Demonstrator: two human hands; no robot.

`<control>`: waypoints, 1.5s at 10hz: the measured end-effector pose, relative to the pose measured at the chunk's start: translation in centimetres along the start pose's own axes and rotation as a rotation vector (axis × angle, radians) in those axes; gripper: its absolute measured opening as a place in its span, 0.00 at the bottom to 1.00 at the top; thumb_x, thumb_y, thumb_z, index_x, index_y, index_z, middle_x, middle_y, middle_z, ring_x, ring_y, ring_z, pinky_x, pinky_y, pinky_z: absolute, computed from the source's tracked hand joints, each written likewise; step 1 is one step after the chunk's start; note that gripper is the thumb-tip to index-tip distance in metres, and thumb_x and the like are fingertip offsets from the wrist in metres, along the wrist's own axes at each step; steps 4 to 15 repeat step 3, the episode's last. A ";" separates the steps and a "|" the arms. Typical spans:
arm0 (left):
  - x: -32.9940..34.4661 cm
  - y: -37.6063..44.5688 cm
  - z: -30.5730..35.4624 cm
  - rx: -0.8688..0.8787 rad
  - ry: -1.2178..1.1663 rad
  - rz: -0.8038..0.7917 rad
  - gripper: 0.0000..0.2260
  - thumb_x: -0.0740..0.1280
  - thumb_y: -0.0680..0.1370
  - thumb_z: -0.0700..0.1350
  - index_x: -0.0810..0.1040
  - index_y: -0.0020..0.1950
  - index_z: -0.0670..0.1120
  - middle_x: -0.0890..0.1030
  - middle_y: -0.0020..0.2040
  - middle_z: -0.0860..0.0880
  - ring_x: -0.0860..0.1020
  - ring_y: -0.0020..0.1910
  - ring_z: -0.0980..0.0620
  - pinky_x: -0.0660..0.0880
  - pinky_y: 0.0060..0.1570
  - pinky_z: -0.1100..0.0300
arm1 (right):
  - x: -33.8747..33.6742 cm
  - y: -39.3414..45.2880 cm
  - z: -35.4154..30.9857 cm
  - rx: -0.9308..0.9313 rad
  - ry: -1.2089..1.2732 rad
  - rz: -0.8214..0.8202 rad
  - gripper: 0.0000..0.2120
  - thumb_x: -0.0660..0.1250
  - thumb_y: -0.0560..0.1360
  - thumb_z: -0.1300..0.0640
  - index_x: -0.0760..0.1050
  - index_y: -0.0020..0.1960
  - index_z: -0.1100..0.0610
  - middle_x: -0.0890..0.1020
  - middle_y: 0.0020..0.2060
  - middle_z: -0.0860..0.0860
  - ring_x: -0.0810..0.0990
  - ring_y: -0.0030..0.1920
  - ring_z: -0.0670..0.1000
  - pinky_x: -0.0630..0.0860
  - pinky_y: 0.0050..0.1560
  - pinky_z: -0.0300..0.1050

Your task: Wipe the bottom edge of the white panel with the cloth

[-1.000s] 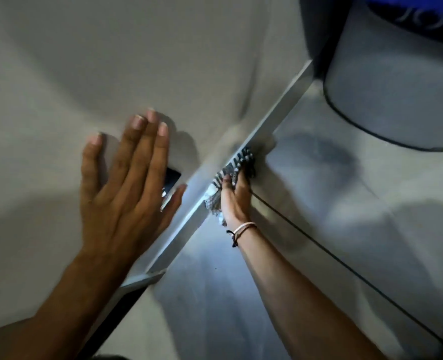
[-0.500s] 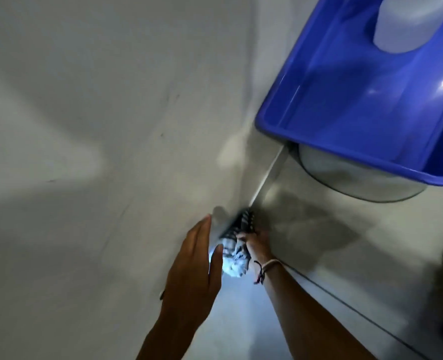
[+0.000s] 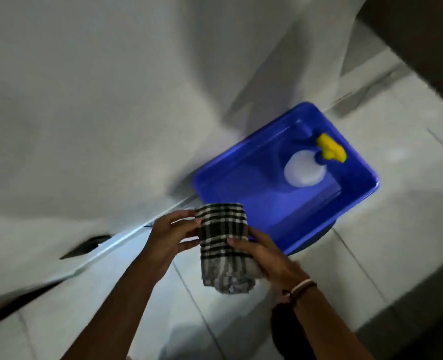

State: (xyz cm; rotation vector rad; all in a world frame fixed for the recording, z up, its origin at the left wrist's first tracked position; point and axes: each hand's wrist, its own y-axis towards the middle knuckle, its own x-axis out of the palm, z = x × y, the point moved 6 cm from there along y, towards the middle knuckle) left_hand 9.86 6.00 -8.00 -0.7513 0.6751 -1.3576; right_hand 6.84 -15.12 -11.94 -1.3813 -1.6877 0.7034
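Observation:
A black-and-white checked cloth (image 3: 223,245) hangs folded between both hands, away from the panel and above the floor tiles. My left hand (image 3: 171,236) pinches its upper left edge. My right hand (image 3: 264,255) grips its right side; a pale band circles that wrist. The white panel (image 3: 85,113) fills the left and top of the view. Its bottom edge (image 3: 106,249) runs diagonally from lower left towards the blue tub, just left of my left hand.
A blue plastic tub (image 3: 288,214) stands on the floor against the panel, right behind the cloth. Inside it are a white bottle (image 3: 305,168) and its yellow spray head (image 3: 330,148). Light floor tiles (image 3: 397,229) spread to the right; a dark wall (image 3: 423,48) is at top right.
My right hand has pulled the cloth off the panel's bottom edge, and my left hand has left the panel and taken hold of the cloth. The view has pulled back, showing the whole tub.

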 end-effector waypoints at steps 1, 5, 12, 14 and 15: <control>4.2 1.7 0.5 -0.009 -0.010 0.097 0.08 0.72 0.82 0.33 0.84 0.60 0.38 0.87 0.50 0.39 0.87 0.46 0.44 0.87 0.42 0.57 | -6.1 0.7 -3.0 0.004 -0.336 0.142 0.25 0.77 0.73 0.64 0.76 0.68 0.60 0.85 0.56 0.61 0.85 0.58 0.64 0.82 0.61 0.61; 6.8 2.3 0.8 -0.082 -0.041 0.330 0.17 0.73 0.81 0.33 0.78 0.70 0.37 0.82 0.66 0.32 0.83 0.60 0.34 0.80 0.67 0.37 | -7.9 3.1 -6.2 0.001 -0.577 0.104 0.36 0.72 0.78 0.63 0.60 0.81 0.58 0.73 0.75 0.63 0.73 0.74 0.63 0.73 0.73 0.61; 6.8 2.3 0.8 -0.082 -0.041 0.330 0.17 0.73 0.81 0.33 0.78 0.70 0.37 0.82 0.66 0.32 0.83 0.60 0.34 0.80 0.67 0.37 | -7.9 3.1 -6.2 0.001 -0.577 0.104 0.36 0.72 0.78 0.63 0.60 0.81 0.58 0.73 0.75 0.63 0.73 0.74 0.63 0.73 0.73 0.61; 6.8 2.3 0.8 -0.082 -0.041 0.330 0.17 0.73 0.81 0.33 0.78 0.70 0.37 0.82 0.66 0.32 0.83 0.60 0.34 0.80 0.67 0.37 | -7.9 3.1 -6.2 0.001 -0.577 0.104 0.36 0.72 0.78 0.63 0.60 0.81 0.58 0.73 0.75 0.63 0.73 0.74 0.63 0.73 0.73 0.61; 6.8 2.3 0.8 -0.082 -0.041 0.330 0.17 0.73 0.81 0.33 0.78 0.70 0.37 0.82 0.66 0.32 0.83 0.60 0.34 0.80 0.67 0.37 | -7.9 3.1 -6.2 0.001 -0.577 0.104 0.36 0.72 0.78 0.63 0.60 0.81 0.58 0.73 0.75 0.63 0.73 0.74 0.63 0.73 0.73 0.61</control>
